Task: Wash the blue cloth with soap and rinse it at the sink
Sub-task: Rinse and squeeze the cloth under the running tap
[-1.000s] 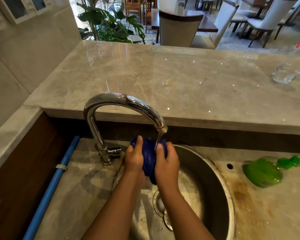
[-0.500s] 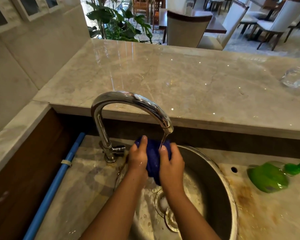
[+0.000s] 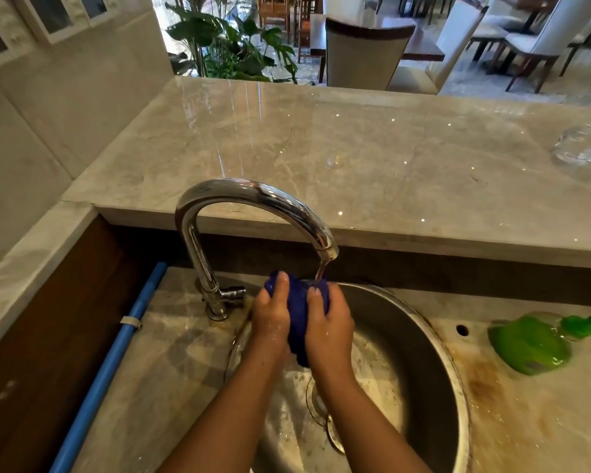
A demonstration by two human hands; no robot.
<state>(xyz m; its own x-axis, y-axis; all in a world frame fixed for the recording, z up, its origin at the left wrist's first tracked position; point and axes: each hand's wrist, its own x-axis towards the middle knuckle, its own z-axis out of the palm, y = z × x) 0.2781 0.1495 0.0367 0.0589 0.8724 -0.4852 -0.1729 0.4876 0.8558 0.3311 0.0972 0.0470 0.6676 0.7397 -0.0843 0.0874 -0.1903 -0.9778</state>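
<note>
The blue cloth [image 3: 299,315] is bunched into a wad over the round steel sink [image 3: 420,356], right under the spout of the chrome tap [image 3: 253,196]. A thin stream of water runs from the spout onto the cloth's top. My left hand [image 3: 270,319] grips the wad from the left and my right hand [image 3: 330,327] grips it from the right. Both thumbs lie on the cloth's upper side. Most of the cloth is hidden between my palms.
A green soap bottle [image 3: 529,343] lies on its side on the stained counter right of the sink. A clear glass [image 3: 579,148] stands on the raised marble ledge at far right. A blue pipe [image 3: 113,356] runs along the left wall.
My hands and the cloth stay under the running tap, with only slight shifts of the fingers. The view has drifted a little to the left.
</note>
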